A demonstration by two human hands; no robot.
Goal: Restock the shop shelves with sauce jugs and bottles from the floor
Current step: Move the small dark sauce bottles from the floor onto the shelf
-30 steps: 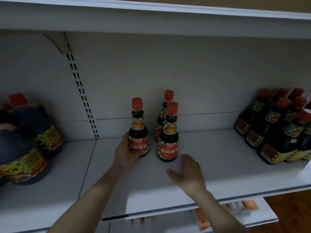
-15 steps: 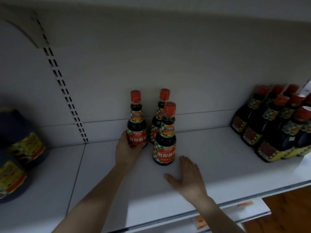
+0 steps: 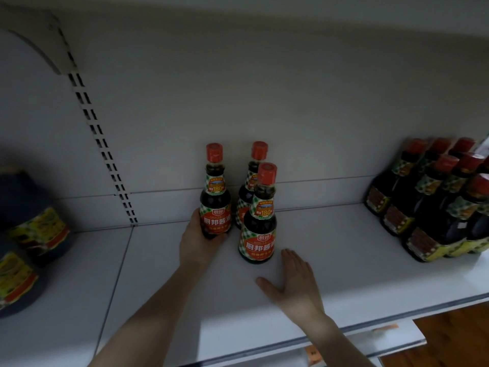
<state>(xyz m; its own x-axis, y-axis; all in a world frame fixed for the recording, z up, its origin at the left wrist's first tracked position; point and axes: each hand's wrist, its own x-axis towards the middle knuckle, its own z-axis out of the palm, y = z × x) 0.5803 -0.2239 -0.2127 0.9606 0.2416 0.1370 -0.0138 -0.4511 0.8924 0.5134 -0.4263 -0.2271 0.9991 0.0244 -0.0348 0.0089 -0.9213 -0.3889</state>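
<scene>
Sauce bottle (image 3: 215,205), dark with a red cap, stood upright on the white shelf (image 3: 344,247) near the back panel. On my feed I saw the left hand (image 3: 197,241) gripping it low, fingers and thumb curled round the base of its label. Just to its right stood two matching bottles, the rear bottle (image 3: 250,192) partly hidden behind the front bottle (image 3: 258,223). The right hand (image 3: 293,284) lay palm down on the shelf, its fingers straight and holding nothing, its fingertips just beside the front bottle's base. A packed group of bottles (image 3: 428,207) filled the shelf's right end, well apart from the three. Big dark jugs (image 3: 31,229) sat at the left, beyond the slotted upright (image 3: 103,152).
</scene>
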